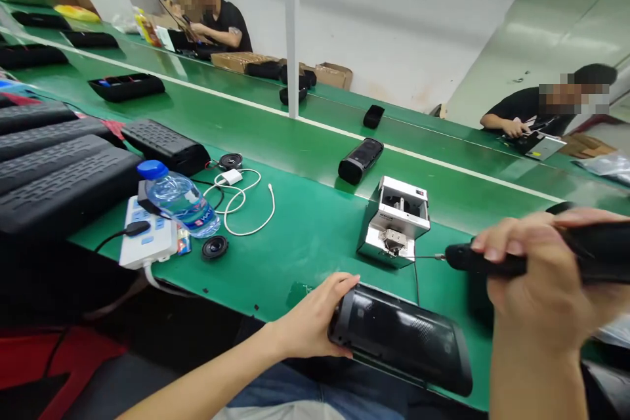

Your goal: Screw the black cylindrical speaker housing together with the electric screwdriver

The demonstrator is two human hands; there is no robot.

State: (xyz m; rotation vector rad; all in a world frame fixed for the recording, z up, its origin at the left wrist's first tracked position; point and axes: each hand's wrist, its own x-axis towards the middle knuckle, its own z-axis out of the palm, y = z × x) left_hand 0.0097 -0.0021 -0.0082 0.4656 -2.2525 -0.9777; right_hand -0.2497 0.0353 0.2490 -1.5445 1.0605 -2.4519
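Your left hand (319, 321) holds the black speaker (406, 335) by its nine-o'clock end, at five o'clock beside the desk's (295, 230) near edge; your right hand (546, 269) wraps a dark screwdriver (506, 266). The casing looks stiff, probably slick across its glossy face: grip the end rims.

From far away, I see my worker's left hand (319, 315) and right hand (546, 269), both bare, and the forearms (231, 373) are bare too. Below I see blue jeans (280, 382) and the pale edge of a top (280, 411), mostly cut off
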